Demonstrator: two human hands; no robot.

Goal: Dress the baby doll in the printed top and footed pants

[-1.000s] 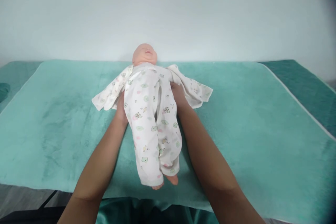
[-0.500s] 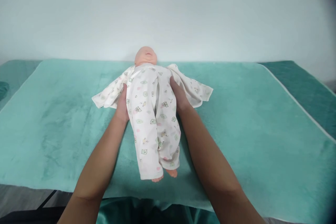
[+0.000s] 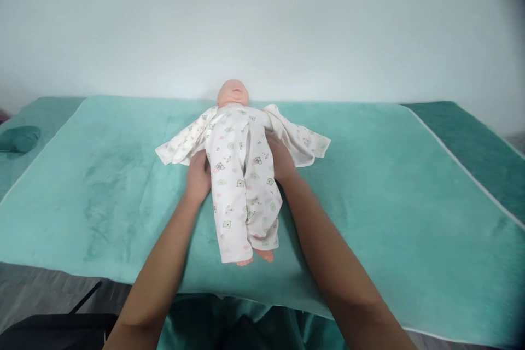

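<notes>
Pink-headed baby doll in white cartoon-print cloth clothes (image 3: 227, 175) lying face-up mid-scene on teal plush cover (image 3: 389, 202), head far. Left hand (image 3: 199, 178), right hand (image 3: 281, 163) against its sides; fingers mostly hidden, can't tell if gripping. Positioning step imo, next move calls for even support.

A cloth-covered bed (image 3: 47, 112) spans the frame, its light teal sheet (image 3: 381, 202) bordered at the right by a pale edge, with darker teal cloth (image 3: 471, 131) beyond. Centrally, 1 doll (image 3: 232, 175) lies face up, feet toward the bottom, 2 printed white sleeves (image 3: 186, 136) spread outward across the sheet.
</notes>
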